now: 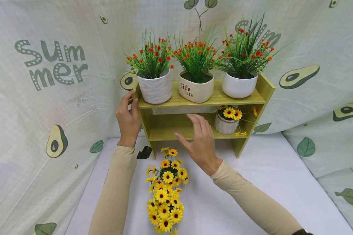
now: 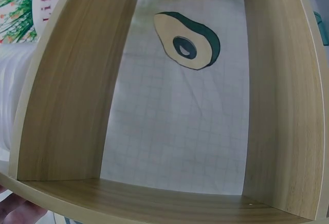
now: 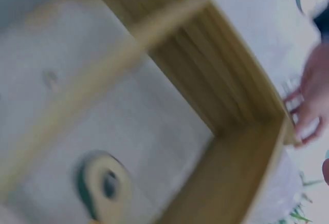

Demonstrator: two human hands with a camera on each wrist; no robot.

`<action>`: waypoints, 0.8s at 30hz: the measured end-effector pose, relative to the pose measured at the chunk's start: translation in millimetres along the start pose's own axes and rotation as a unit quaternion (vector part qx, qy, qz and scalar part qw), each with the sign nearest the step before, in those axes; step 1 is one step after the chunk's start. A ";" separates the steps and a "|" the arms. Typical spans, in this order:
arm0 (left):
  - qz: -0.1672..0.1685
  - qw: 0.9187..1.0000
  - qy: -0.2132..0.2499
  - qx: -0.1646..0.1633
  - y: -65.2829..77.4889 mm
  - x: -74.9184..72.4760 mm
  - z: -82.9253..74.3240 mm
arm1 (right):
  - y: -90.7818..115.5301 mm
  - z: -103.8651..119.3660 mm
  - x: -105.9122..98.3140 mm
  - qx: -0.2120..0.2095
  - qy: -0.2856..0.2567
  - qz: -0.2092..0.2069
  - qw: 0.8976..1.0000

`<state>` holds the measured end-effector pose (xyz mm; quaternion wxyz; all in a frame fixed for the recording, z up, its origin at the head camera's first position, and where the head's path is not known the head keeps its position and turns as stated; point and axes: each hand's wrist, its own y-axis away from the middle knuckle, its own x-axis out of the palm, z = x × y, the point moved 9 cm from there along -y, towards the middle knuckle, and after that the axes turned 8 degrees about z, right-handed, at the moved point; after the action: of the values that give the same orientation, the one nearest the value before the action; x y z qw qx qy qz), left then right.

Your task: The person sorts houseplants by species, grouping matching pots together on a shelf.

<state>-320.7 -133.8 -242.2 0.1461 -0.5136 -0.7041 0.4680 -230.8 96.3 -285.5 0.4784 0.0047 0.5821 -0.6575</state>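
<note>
A two-tier wooden shelf (image 1: 179,128) stands on the table, with both hands at it. My left hand (image 1: 127,118) touches the upper part of its left side panel, beside a white wavy-textured pot (image 1: 155,88). Part of that hand's fingers (image 2: 21,211) shows past the panel in the left wrist view. In front of the lower tier is my right hand (image 1: 200,143), holding nothing, its fingers extended and thumb apart. At the right end of the lower tier sits a ribbed pot (image 1: 224,125) of yellow flowers.
A cream "Life" pot (image 1: 197,91) and a smooth white pot (image 1: 239,86), both with red-flowered plants, stand on the upper tier. Yellow sunflower-like plants (image 1: 164,199) are on the white table (image 1: 253,189) in front. A patterned cloth (image 1: 58,107) hangs behind.
</note>
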 end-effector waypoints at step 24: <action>-0.002 1.000 -0.005 -0.005 0.3 0.5 0.0 | 218.8 -29.8 80.0 0.144 -0.025 0.322 0.935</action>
<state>-320.8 -133.3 -242.6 0.1409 -0.5110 -0.7080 0.4667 -151.8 99.0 -506.6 0.6735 0.2443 0.4362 -0.5445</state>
